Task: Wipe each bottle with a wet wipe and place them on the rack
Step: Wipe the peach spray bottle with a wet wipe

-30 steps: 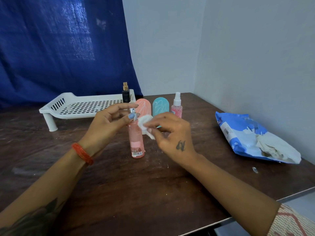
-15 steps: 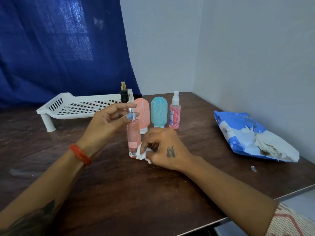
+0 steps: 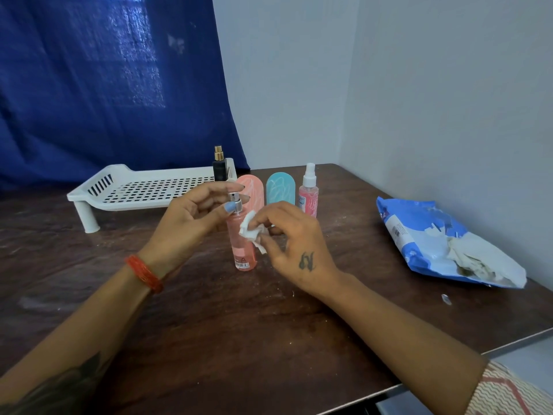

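Note:
A tall pink spray bottle [image 3: 244, 253] stands upright on the dark wooden table [image 3: 209, 339]. My left hand [image 3: 191, 223] pinches its silver nozzle from the left. My right hand [image 3: 294, 244] presses a crumpled white wet wipe [image 3: 250, 232] against the bottle's upper right side. Behind stand a pink rounded bottle [image 3: 254, 190], a teal rounded bottle [image 3: 279, 188] and a small pink spray bottle [image 3: 308, 194]. A black perfume bottle [image 3: 219, 167] stands at the right end of the white perforated rack [image 3: 143, 190].
A blue and white wipes packet [image 3: 443, 244] lies open at the right, near the wall. A small scrap [image 3: 446, 299] lies near the table's right edge. A blue curtain hangs behind the rack. The table's front edge runs diagonally at the lower right.
My right hand with the wipe went from the bottle's top down to its base, then came back up to its upper part. My left hand stayed on the nozzle.

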Demonstrator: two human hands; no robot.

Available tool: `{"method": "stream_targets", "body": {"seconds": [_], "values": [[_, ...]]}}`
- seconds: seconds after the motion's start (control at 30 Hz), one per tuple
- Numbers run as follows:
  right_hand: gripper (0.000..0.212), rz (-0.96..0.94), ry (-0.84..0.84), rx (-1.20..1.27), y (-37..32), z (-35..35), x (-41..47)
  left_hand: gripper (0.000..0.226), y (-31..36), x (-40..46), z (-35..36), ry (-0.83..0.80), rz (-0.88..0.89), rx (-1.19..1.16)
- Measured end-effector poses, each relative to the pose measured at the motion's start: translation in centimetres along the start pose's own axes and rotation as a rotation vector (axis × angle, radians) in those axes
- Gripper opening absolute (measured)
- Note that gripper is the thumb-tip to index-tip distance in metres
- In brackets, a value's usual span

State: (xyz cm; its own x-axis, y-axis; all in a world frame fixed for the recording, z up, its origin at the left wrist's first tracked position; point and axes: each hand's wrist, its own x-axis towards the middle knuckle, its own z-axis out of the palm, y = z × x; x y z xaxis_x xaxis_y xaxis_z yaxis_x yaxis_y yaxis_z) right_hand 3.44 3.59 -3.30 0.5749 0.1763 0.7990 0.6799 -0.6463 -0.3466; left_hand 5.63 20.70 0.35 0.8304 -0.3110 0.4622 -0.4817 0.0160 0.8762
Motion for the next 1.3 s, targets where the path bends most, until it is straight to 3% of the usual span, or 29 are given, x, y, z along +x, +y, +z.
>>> {"method": "stream_targets", "body": {"seconds": [0.23,0.4,0.5,0.6,0.67,0.8,1.3], "values": [[0.018,0.007,-0.284,-0.061,0.2,-0.2,-0.8,0.027,0.2,-0.2,0.1,-0.022,-0.011,0.059],[0.016,0.043,-0.352,-0.103,0.0,-0.5,-0.5,0.035,0.4,-0.3,0.0,-0.05,-0.02,0.075],[0.011,0.054,-0.22,-0.136,0.4,-0.5,-0.6,0.047,0.5,-0.4,-0.2,-0.094,-0.022,0.09],[0.009,0.037,0.105,-0.096,0.2,-0.4,-0.3,0.062,0.4,-0.4,-0.1,-0.113,-0.013,0.152],[0.014,-0.042,0.235,-0.076,-0.3,-0.4,0.0,0.067,0.3,-0.3,0.2,-0.106,-0.004,0.179],[0.016,-0.165,0.143,-0.141,-0.6,0.2,-0.1,0.068,-0.1,-0.3,0.3,-0.086,0.035,0.221],[0.031,-0.146,0.118,-0.169,-0.8,-0.1,-0.1,0.068,-0.3,-0.4,0.3,-0.053,0.071,0.282]]}}
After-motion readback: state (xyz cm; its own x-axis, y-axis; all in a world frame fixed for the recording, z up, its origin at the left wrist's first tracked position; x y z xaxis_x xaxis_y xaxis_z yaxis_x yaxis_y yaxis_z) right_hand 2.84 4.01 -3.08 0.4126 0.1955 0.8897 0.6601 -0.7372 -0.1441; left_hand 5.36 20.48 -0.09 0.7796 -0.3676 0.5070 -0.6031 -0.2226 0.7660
